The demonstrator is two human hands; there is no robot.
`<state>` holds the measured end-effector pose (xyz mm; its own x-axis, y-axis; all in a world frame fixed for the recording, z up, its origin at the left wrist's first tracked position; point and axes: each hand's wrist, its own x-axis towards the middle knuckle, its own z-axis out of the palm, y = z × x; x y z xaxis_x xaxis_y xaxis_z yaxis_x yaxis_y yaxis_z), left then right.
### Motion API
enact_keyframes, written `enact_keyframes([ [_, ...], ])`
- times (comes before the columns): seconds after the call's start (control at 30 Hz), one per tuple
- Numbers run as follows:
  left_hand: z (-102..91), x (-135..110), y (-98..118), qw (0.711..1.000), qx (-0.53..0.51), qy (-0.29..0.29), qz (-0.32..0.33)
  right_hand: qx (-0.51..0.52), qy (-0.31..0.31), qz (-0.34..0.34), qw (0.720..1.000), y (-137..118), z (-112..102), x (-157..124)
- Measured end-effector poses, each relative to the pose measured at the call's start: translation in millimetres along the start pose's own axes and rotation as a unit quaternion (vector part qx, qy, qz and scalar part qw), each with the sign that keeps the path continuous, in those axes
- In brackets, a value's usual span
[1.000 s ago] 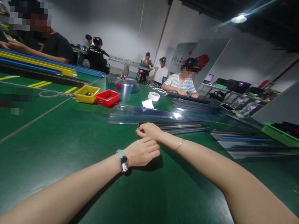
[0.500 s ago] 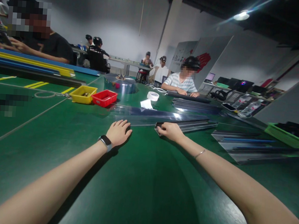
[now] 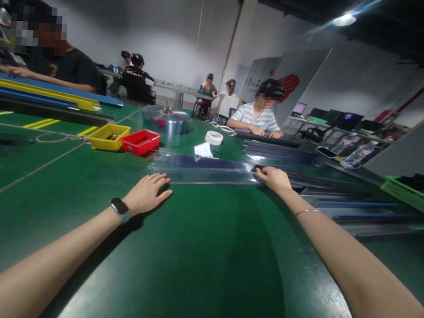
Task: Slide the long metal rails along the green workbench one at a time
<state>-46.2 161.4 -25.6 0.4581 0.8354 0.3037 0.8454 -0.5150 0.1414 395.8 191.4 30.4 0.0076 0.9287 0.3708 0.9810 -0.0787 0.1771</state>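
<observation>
My left hand (image 3: 149, 191) lies palm down with its fingers stretched out on the green table (image 3: 205, 255), at the near left end of a clear plastic strip (image 3: 211, 171). A watch circles that wrist. Farther right, my right hand (image 3: 275, 179) is closed around the near end of dark grooved profiles (image 3: 308, 179), at the strip's right end. How many profiles it grips I cannot tell, since the fingers cover the end. More dark and blue profiles (image 3: 354, 207) lie just to the right, close to the forearm.
A yellow bin (image 3: 106, 144) with small parts and a red bin (image 3: 140, 149) stand left. Behind are a film roll (image 3: 167, 119), white tape roll (image 3: 214, 138) and white paper (image 3: 204, 150). Co-workers sit across and at left. A green basket (image 3: 409, 196) stands right.
My right hand has moved right with the dark profiles, baring more of the clear strip. My left hand has shifted left and slightly nearer, still flat.
</observation>
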Motion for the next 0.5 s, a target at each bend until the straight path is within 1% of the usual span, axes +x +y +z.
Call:
enact_keyframes([
  [0.07,-1.2,-1,-4,1.000,0.004,-0.001,0.008,-0.012,-0.009,0.019,1.000,22,4,8],
  [0.2,-3.3,-1,-8,1.000,0.005,0.006,0.011,-0.040,-0.047,0.069,0.996,68,13,19],
  [0.27,-3.5,-1,-8,1.000,0.007,0.010,0.009,-0.053,-0.073,0.100,0.991,93,17,20],
  [0.37,-3.3,1,-6,1.000,0.015,0.010,0.003,-0.042,-0.095,0.141,0.984,126,25,18],
  [0.43,-3.3,1,-4,1.000,0.020,0.009,-0.001,-0.020,-0.083,0.165,0.983,142,29,13],
  [0.5,-3.5,2,-3,1.000,0.023,0.007,-0.004,-0.012,-0.061,0.177,0.982,150,31,8],
])
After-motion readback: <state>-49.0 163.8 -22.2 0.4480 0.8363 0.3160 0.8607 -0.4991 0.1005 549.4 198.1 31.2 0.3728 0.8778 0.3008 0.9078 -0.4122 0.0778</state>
